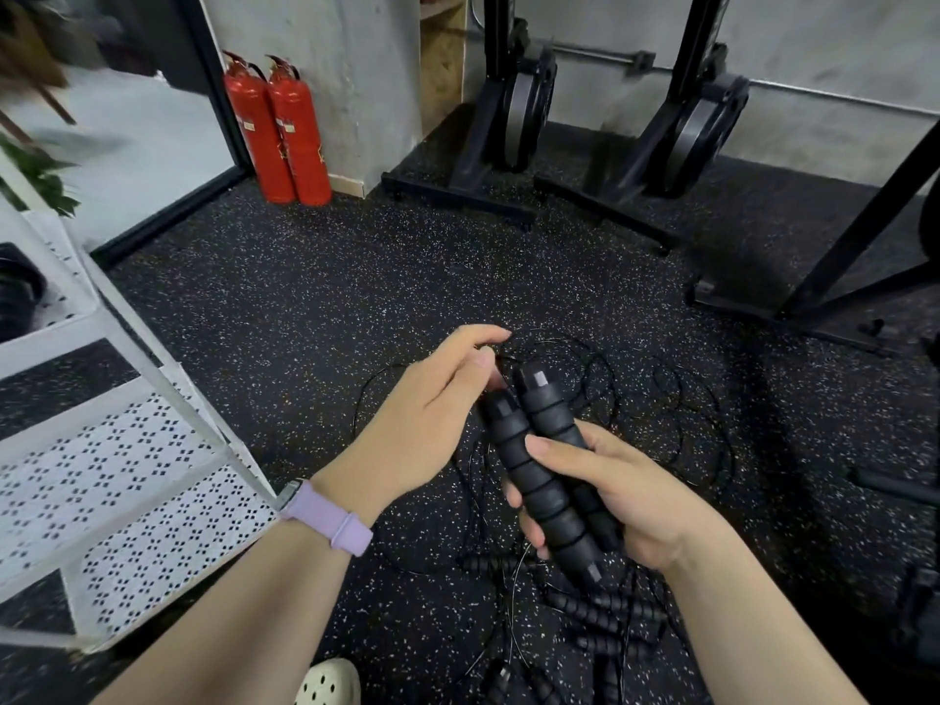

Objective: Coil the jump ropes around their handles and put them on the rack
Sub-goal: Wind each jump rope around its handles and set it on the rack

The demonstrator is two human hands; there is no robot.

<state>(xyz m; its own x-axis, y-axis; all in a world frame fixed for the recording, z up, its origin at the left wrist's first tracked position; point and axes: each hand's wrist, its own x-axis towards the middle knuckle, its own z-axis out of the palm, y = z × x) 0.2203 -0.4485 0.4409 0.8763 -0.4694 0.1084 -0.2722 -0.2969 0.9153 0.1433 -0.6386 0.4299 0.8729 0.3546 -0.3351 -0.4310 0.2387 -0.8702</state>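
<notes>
Handles (547, 468) of one jump rope lie side by side in the right hand (618, 501), which grips the pair just below frame centre, their cord ends pointing toward 11 o'clock. The left hand (432, 414), at 10 o'clock from that grip, pinches the thin black cord (600, 368) near the handle tops between thumb and forefinger. The rest of the cord lies in loose loops on the speckled floor (305, 297) past the hands, toward 1 o'clock.

Winding seems about to start. To do it well, I would keep the two handles squeezed parallel so they do not scissor, lead the cord with light tension, and lay each turn close beside the last. Slack loops on the floor could snag the other ropes (605, 613) heaped at 6 o'clock, so drawing the cord up clear of them matters. The white perforated rack (127, 480) waits at 9 o'clock.
</notes>
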